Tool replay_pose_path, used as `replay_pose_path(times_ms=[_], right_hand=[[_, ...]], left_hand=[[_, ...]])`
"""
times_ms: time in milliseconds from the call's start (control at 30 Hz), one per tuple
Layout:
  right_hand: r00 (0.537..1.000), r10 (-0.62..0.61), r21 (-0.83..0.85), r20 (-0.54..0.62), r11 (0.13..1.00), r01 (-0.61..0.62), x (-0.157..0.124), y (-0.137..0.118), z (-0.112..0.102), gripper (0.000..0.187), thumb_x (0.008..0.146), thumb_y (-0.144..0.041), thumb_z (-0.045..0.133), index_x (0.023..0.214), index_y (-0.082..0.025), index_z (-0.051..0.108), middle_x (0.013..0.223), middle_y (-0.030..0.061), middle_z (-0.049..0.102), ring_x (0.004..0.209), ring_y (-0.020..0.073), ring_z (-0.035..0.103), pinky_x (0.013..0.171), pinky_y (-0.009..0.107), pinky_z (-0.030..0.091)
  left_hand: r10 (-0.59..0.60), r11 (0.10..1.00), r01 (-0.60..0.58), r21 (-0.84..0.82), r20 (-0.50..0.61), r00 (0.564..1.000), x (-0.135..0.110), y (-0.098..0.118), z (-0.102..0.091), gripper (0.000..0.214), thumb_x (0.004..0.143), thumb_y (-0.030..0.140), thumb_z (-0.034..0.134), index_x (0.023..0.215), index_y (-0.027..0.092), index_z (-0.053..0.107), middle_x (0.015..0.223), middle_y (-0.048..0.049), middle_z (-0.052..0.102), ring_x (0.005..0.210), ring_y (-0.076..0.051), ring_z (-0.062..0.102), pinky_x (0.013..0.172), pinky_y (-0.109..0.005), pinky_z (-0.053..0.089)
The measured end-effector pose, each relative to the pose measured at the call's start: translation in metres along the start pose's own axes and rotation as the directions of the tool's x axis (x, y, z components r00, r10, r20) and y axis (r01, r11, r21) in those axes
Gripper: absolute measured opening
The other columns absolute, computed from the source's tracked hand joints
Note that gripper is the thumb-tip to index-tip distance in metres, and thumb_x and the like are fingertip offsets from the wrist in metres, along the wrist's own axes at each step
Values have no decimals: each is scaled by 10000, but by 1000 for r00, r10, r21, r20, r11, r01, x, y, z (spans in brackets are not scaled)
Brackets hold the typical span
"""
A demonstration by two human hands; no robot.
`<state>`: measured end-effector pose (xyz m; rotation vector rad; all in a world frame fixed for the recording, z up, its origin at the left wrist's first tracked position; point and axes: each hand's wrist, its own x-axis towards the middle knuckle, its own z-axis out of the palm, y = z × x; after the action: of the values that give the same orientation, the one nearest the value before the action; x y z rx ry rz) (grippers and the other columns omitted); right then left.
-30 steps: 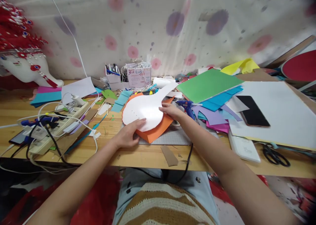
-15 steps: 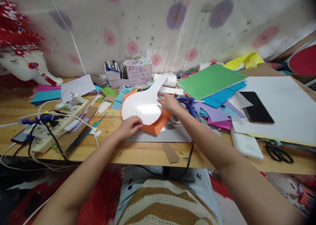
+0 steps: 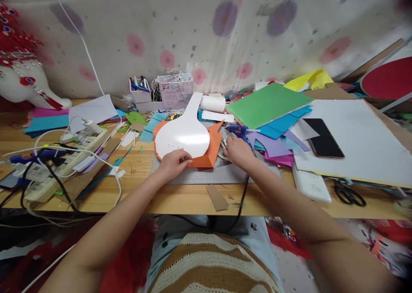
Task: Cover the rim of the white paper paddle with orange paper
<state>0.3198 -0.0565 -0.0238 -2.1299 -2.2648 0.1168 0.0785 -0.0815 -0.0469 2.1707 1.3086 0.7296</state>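
White, glossy, paddle-shaped card (image 3: 183,134), lying on the bench (image 3: 183,200), handle (image 3: 193,104) pointing away and slightly right. Underneath, orange paper (image 3: 215,145), a narrow uneven rim at left, broad with pointed corners at right.

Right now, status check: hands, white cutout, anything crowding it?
Left hand at near edge of white cutout. Right hand apart from it, near blue glue gun. Cutout over orange paper. Green sheet crowding far right.

A black rectangular smartphone (image 3: 323,138) lies on a large white flat board (image 3: 360,134), with black-handled scissors (image 3: 344,194) near the board's lower edge. At far left, a white mannequin head (image 3: 30,89) wears a red beaded headdress (image 3: 14,37) above the wooden desk (image 3: 180,200).
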Motion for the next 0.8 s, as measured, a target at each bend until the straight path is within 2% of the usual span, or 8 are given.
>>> replay_pose_path(times_ms=[133,233,333,433,500,567,667,800], right_hand=[[992,62,-51,108,997,-57,1,1,2,380,795,-302,513,1085,-57,530,1040,219,606,958,286,593,720,334,443],[989,62,-75,137,996,-52,4,5,3,358,782,-328,501,1020,-71,574,1011,209,633,911,285,616,699,337,447],[991,46,-63,125,997,-39,2,12,4,329,767,-328,487,963,-90,602,965,194,654,878,291,625,682,339,443],[992,38,-27,121,999,-35,-3,21,5,298,766,-318,460,911,-107,612,931,179,665,861,291,626,670,333,436],[992,42,-6,122,999,-42,-7,24,6,308,772,-319,438,915,-105,605,920,178,667,850,294,627,661,334,431],[992,54,15,116,998,-56,-10,25,7,327,778,-329,422,940,-102,592,921,178,666,848,300,626,652,335,423],[992,67,60,110,995,-74,-11,23,8,339,785,-349,414,966,-110,573,927,170,662,845,295,624,639,322,411],[992,87,131,97,986,-99,-12,19,7,323,797,-372,418,965,-130,551,923,154,654,843,273,619,631,299,396]], left_hand=[[-5,995,8,-95,39,999,11,9,4,167,753,336,558,830,217,647,777,-17,639,623,-139,537,596,-272,426],[-56,985,29,-172,-158,986,28,-1,-12,191,710,294,605,880,213,641,841,-34,635,742,-168,573,682,-286,455],[-202,979,192,-69,-448,871,44,-26,-41,226,659,222,651,879,182,621,981,-78,607,966,-228,549,909,-371,405],[-449,882,444,-155,-556,699,47,-50,-66,429,553,215,745,941,141,575,1057,-130,575,1083,-303,498,970,-471,348],[-631,775,498,-389,-486,604,42,-60,-74,540,505,207,783,983,135,542,1013,-122,589,1045,-296,535,932,-474,389],[-760,617,482,-623,-314,569,34,-63,-74,623,497,166,795,1046,128,504,904,-94,618,925,-257,603,860,-449,450],[-800,442,475,-761,-95,592,24,-62,-72,610,509,78,783,1053,83,508,765,-88,643,697,-203,643,733,-396,509],[-712,408,596,-692,167,682,19,-61,-76,317,531,89,773,814,66,631,662,-93,652,541,-151,608,619,-311,528]])
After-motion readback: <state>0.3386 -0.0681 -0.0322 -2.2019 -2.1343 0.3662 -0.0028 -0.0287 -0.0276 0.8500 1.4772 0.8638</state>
